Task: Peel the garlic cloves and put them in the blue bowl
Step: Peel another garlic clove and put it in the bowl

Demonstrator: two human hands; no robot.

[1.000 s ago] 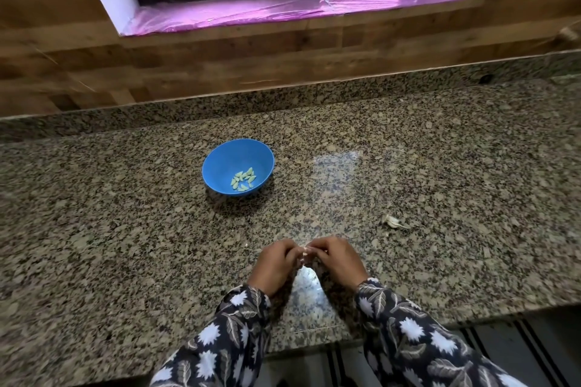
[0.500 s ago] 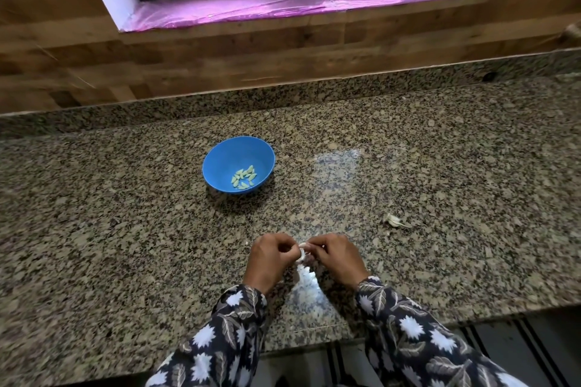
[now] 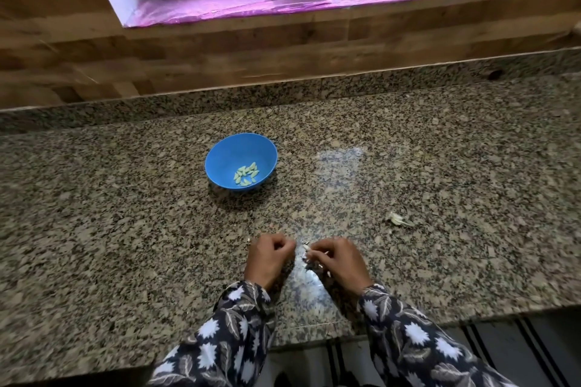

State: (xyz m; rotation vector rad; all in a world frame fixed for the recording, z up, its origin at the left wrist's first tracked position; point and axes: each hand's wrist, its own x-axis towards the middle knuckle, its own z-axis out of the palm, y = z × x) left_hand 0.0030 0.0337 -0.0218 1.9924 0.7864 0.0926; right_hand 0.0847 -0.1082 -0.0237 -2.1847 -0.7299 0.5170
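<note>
The right hand [image 3: 338,258] pinches a garlic clove [image 3: 306,248]; the blue bowl [image 3: 226,160] lies forward-left of the clove, nearer the curled left hand [image 3: 270,256], its contents hidden.

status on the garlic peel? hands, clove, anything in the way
Right hand pinching a garlic clove; left hand curled, contents unclear. Blue bowl holds peeled cloves. Skin scrap lies off right, clear of the path.

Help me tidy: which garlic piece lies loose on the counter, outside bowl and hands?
The pale piece right of the right hand; the rest are in the blue bowl or that hand.
</note>
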